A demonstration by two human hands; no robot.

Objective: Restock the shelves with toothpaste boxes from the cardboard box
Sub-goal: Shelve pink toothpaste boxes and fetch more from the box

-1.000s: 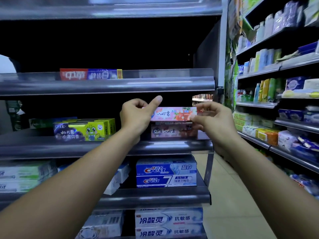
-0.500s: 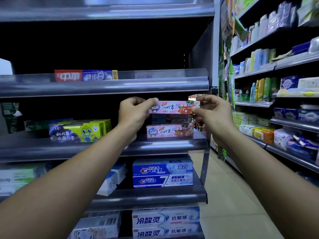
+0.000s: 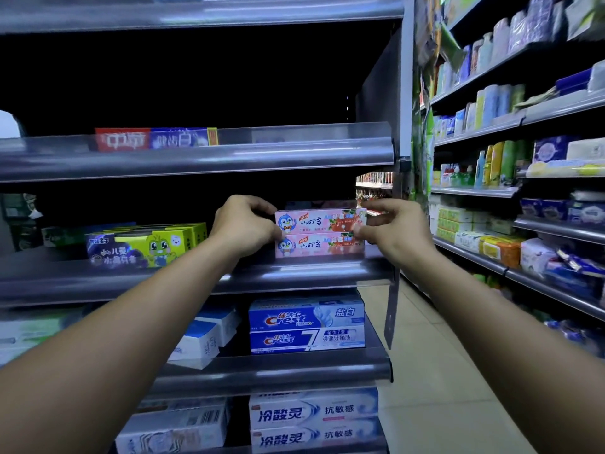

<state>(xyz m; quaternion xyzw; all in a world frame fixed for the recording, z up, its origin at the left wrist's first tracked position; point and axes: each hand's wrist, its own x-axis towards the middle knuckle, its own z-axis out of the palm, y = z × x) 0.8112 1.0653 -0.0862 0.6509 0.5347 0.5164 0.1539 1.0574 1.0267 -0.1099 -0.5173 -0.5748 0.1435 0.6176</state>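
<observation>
My left hand (image 3: 244, 224) pinches the top pink toothpaste box (image 3: 319, 220) at nine o'clock, my right hand (image 3: 393, 224) at three; it sits flush on the lower pink box (image 3: 319, 246).

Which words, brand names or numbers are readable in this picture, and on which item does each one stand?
"NEW", "小叮当": upper pink box, held by left hand and right hand.
"NEW", "小叮当": lower pink box beneath it.
"Crest", "盐白": upper blue box.
"Crest", "7": lower blue box.
"冷酸灵", "抗敏感": white boxes below.
"儿童": yellow-green box.
Red-and-blue box above, right-aisle packages: too blurred.
</observation>
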